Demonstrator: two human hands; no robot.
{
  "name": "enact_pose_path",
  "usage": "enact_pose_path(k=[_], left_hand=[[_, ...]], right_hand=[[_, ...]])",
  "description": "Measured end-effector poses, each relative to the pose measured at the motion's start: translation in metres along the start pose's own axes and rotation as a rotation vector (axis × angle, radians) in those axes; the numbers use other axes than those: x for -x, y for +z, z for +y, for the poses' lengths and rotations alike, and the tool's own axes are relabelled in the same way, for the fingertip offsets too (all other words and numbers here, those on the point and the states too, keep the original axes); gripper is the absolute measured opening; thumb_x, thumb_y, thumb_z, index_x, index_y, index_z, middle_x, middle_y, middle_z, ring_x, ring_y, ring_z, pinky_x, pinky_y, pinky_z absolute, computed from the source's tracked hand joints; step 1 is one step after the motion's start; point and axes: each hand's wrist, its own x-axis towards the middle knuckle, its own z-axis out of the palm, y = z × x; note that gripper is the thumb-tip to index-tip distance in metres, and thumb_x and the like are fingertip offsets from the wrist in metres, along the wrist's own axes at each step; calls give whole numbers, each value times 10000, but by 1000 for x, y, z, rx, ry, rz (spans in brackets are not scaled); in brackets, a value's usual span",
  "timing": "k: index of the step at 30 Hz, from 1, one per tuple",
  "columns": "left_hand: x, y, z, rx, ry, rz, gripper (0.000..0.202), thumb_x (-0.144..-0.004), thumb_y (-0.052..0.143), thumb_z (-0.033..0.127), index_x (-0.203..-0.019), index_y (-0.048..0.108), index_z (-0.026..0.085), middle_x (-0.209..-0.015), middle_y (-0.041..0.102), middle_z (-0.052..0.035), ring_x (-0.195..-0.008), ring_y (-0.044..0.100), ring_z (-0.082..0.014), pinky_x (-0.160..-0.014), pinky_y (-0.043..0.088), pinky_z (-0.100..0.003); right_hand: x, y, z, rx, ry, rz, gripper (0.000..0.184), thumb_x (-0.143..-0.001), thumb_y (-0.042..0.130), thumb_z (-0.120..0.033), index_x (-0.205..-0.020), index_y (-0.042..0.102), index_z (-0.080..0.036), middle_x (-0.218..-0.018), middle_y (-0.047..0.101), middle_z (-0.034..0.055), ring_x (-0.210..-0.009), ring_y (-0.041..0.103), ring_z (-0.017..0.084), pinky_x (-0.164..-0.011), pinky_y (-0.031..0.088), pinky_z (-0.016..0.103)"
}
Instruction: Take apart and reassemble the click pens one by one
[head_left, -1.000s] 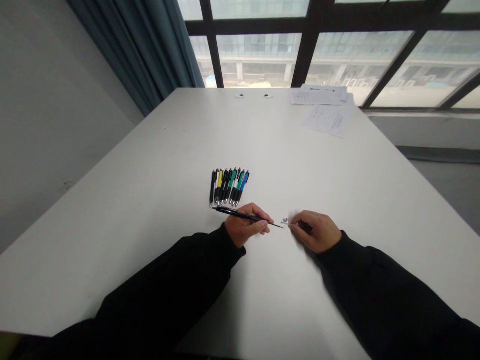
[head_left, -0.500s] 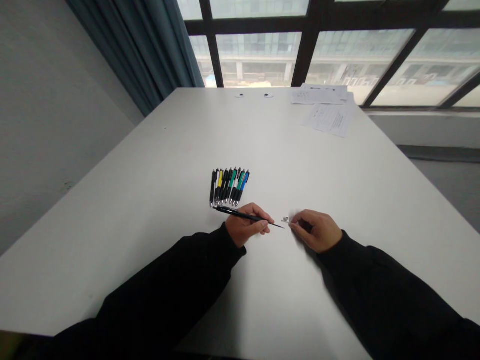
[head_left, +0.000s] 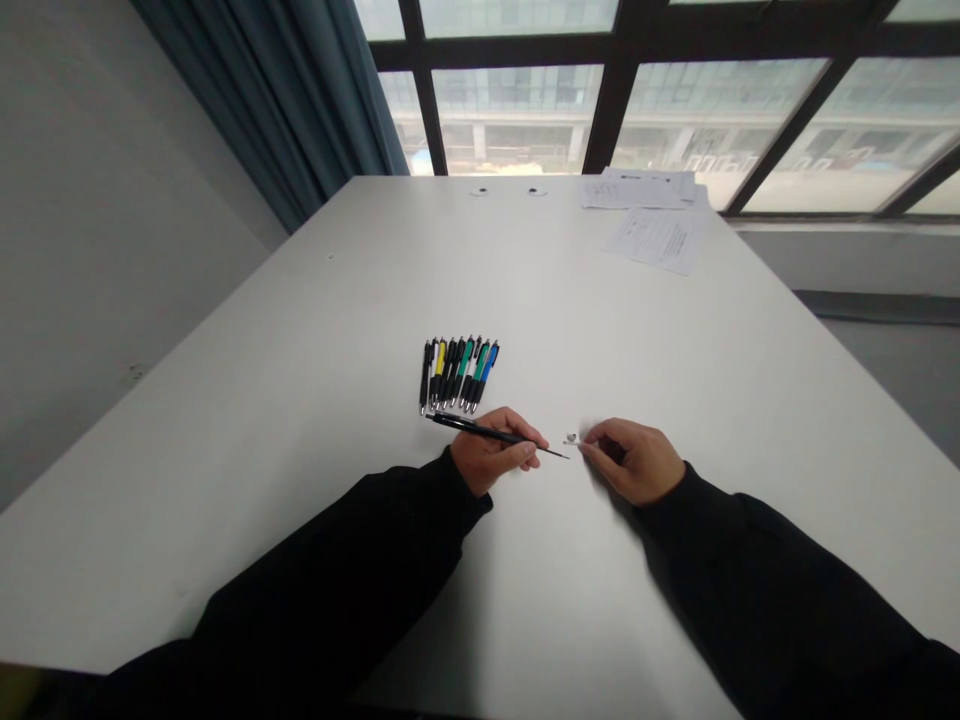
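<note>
My left hand (head_left: 491, 450) is shut around a slim black pen (head_left: 480, 430), whose thin tip points right toward my right hand. My right hand (head_left: 634, 462) pinches a thin silvery piece (head_left: 574, 445) at its fingertips, though it is too small to identify. Just beyond that piece, a tiny metal part (head_left: 571, 438) lies on the white table (head_left: 315, 400), in the gap between my hands. Several pens with black, yellow, green, white and blue barrels (head_left: 459, 375) lie side by side just beyond my left hand, not touching it.
Loose printed papers (head_left: 652, 215) lie at the far right of the table. Two small round marks (head_left: 508, 191) sit on its far edge. A wall and blue curtain (head_left: 277, 90) stand to the left, and a large window (head_left: 712, 110) lies beyond.
My right hand has steadied and lost its blur, shifting slightly. The left hand's hold on the pen looks the same, and the tiny metal part stays where it was.
</note>
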Motion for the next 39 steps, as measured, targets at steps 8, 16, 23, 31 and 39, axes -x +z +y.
enact_pose_path(k=[8, 16, 23, 31, 39], left_hand=[[0, 1, 3, 16, -12, 12, 211, -758, 717, 260, -816, 583, 109, -831, 717, -91, -603, 651, -112, -562, 515, -225], [0, 2, 3, 17, -23, 9, 231, -743, 728, 273, -809, 576, 113, -849, 724, -100, -601, 651, -112, -544, 507, -219], [-1, 3, 4, 14, -58, -27, 233, -737, 735, 266, -816, 580, 109, -902, 737, -133, -587, 645, -109, -510, 483, -207], [-6, -4, 0, 211, -34, 55, 276, -694, 779, 302, -795, 604, 114, -893, 719, -99, -539, 624, -112, -425, 438, -204], [-7, -4, 1, 280, -55, 110, 364, -633, 821, 379, -781, 605, 127, -524, 587, 17, -406, 504, -80, -401, 363, -190]], right_hand=[[0, 1, 0, -7, -7, -6, 175, -843, 572, -303, -878, 678, -169, -708, 667, 38, -629, 600, 162, -619, 453, 271], [4, -4, -6, -150, -105, 80, 167, -879, 564, -280, -804, 656, -163, -649, 627, 25, -532, 526, 114, -536, 409, 237], [7, -1, -17, -289, -251, 55, 100, -876, 589, -221, -862, 659, -151, -605, 561, 0, -500, 472, 90, -498, 372, 213], [5, -25, 4, -315, -205, -8, 143, -864, 588, -245, -771, 647, -155, -584, 520, -5, -479, 421, 94, -476, 345, 233], [5, -27, 27, -186, -189, -169, 198, -869, 570, -285, -753, 670, -159, -621, 575, 22, -525, 487, 113, -526, 380, 246]])
